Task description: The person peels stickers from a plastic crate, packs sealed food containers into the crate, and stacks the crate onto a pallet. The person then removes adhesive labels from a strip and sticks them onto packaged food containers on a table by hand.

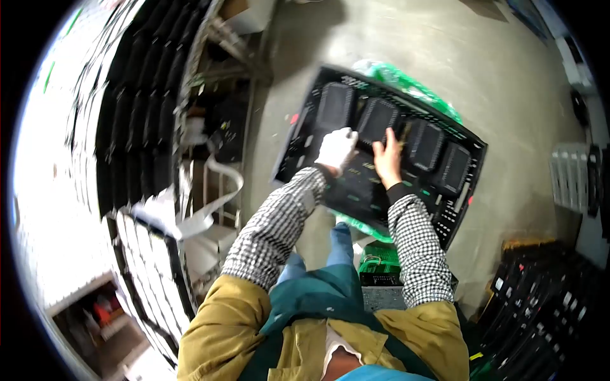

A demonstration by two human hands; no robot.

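A large black plastic tray-like panel [346, 188] with several rounded rectangular recessed sections lies tilted across the view in front of me. Over its left middle is my left hand [337, 150], in a white glove, its fingers curled closed; what they hold, if anything, is hidden. Close by on the right, my bare right hand [388, 162] rests over the panel's middle with thumb and forefinger apart. Green plastic wrap [413, 87] shows past the panel's far edge, and more green shows under its near edge.
At the left, a metal-framed rack [219, 38] stands beside rows of stacked black parts [136, 108]. Black panels [540, 311] are stacked at lower right. A green crate [379, 259] sits near my legs. A grey slatted object [570, 178] stands at the right.
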